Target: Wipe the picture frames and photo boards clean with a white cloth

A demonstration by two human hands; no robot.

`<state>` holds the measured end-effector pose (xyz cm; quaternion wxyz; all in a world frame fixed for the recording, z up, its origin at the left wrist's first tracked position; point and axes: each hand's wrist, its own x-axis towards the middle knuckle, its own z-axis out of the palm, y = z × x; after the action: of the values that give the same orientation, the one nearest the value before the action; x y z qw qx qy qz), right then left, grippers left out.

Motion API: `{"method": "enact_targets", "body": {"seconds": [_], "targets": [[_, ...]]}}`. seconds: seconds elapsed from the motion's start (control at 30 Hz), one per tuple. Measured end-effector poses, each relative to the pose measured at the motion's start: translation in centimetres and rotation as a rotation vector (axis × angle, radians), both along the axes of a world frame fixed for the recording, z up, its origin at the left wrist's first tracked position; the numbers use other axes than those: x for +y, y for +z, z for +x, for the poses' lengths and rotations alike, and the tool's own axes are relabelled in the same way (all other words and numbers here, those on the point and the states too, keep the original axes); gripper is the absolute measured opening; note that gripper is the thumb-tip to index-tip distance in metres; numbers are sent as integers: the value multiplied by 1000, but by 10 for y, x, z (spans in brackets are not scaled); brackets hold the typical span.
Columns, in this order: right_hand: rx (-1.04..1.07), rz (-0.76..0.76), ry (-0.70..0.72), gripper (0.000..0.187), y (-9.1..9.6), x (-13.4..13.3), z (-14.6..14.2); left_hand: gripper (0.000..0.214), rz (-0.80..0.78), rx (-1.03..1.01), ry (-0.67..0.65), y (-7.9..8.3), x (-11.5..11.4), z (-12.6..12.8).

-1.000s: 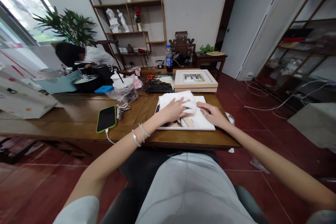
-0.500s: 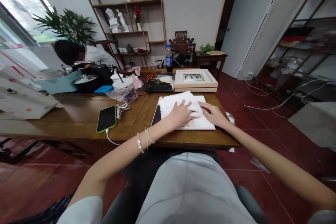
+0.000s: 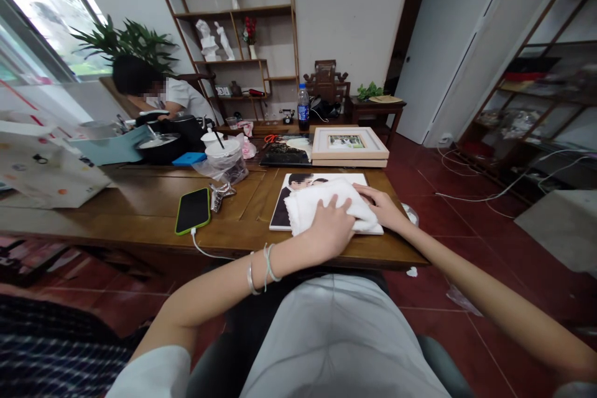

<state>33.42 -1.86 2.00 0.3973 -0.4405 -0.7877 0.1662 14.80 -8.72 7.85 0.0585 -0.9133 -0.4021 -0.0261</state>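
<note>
A white cloth [image 3: 305, 208] lies bunched over a flat, white-edged photo panel [image 3: 281, 210] on the table. Part of the panel's picture, with people in it, shows at its upper left; the cloth hides much of the remainder. On top of the cloth, my left hand [image 3: 333, 224] presses down with bent fingers gripping its folds, near the panel's lower edge. My right hand [image 3: 380, 205] rests at the panel's right side, fingers stretched out and touching its edge and the cloth's border.
Behind the panel stands a light wooden picture frame [image 3: 349, 146] beside a dark board [image 3: 284, 152]. A phone [image 3: 193, 211] on a cable lies to the left, near a bagged cup [image 3: 224, 158]. A cola bottle [image 3: 303, 109] stands farther back. Another person [image 3: 186, 96] leans over the far left end.
My left hand has drawn the cloth down toward me, uncovering the picture's upper part. My right hand stays at the panel's right edge. The other person's head has lifted slightly.
</note>
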Motion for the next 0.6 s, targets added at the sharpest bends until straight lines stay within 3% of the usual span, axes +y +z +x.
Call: {"method": "enact_targets", "body": {"seconds": [0.27, 0.47, 0.6], "targets": [[-7, 23, -46, 32, -4, 1, -2, 28, -93, -102, 161, 16, 89, -13], [-41, 26, -60, 30, 0, -1, -3, 24, -237, -223, -144, 31, 125, 22], [-54, 24, -61, 30, -1, -1, -2, 26, -247, -180, -121, 30, 127, 27]]}}
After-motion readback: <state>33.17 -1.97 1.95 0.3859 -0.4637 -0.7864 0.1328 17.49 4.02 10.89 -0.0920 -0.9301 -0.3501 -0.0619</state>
